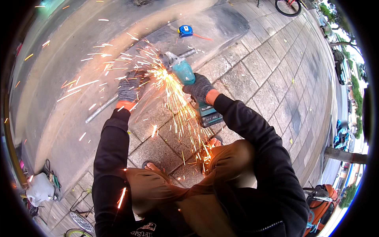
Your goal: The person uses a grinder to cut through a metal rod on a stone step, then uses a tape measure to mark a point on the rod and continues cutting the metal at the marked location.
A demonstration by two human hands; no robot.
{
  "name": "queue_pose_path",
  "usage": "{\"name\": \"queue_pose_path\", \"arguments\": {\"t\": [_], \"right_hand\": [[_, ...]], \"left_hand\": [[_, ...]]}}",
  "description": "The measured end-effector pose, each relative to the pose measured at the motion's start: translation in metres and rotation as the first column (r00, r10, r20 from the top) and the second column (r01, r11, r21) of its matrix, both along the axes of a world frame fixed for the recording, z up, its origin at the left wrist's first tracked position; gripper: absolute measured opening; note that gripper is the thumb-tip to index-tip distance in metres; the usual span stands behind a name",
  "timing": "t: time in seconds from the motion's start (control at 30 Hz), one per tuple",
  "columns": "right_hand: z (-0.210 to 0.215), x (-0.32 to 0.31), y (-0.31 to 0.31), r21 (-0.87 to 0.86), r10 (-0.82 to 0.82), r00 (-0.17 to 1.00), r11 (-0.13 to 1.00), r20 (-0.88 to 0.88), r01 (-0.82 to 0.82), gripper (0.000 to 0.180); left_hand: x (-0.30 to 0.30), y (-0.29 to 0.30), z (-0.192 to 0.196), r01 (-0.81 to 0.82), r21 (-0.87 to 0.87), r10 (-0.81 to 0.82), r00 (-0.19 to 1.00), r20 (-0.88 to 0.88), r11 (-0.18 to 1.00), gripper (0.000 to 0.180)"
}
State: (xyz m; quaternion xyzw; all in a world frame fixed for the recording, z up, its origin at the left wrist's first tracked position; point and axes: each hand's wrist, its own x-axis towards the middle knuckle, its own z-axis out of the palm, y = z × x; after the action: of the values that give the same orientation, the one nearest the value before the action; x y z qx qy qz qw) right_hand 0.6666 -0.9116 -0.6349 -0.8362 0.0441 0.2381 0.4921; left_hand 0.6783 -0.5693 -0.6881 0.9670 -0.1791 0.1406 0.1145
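Take the spot where the sparks start as the middle of the dial. Your pipe runs through it, one end out at 8 o'clock, the other at 2. The pipe looks stiff, round and smooth, so it would likely roll or twist under load, and metal near the glare should be hot — hold it well out toward 8 o'clock. Your gloved left hand is over it on that side; sparks and glare hide the fingertips, so I can't tell how tightly they close. Your gloved right hand, at 4 o'clock, wraps round the body of the grinder. That tool is probably heavy, its battery weighing the rear — keep your hold at the waist. Sparks fan toward 5 o'clock, near your right foot. A tape measure lies at 1.
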Motion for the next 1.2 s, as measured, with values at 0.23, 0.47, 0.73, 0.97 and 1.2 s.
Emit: {"name": "queue_pose_path", "arguments": {"t": [0.23, 0.47, 0.73, 0.97, 1.2], "right_hand": [[-0.005, -0.002, -0.006, -0.05, 0.053, 0.996, 0.998, 0.071, -0.049, 0.056], [-0.005, -0.002, -0.003, -0.063, 0.051, 0.998, 0.997, -0.024, -0.052, 0.059], [-0.029, -0.004, -0.013, -0.154, 0.096, 0.992, 0.985, 0.083, -0.083, 0.059], [-0.027, -0.013, -0.016, -0.076, 0.034, 0.999, 0.997, 0.015, -0.033, 0.06], [0.002, -0.027, -0.012, 0.064, -0.03, 0.996, 0.997, -0.085, 0.036, 0.048]], "left_hand": [[-0.004, -0.009, 0.016, -0.035, 0.002, 0.035, 0.999, -0.042, 0.999, 0.036], [-0.001, 0.002, 0.008, -0.013, -0.012, 0.014, 0.998, 0.068, 1.0, 0.037], [-0.005, -0.014, 0.03, -0.063, 0.004, 0.063, 0.993, -0.096, 0.998, 0.039], [-0.005, -0.019, 0.033, -0.075, -0.012, 0.073, 0.992, -0.102, 0.997, 0.039], [-0.004, -0.014, 0.027, -0.109, 0.016, 0.109, 0.994, -0.004, 0.994, 0.036]]}}
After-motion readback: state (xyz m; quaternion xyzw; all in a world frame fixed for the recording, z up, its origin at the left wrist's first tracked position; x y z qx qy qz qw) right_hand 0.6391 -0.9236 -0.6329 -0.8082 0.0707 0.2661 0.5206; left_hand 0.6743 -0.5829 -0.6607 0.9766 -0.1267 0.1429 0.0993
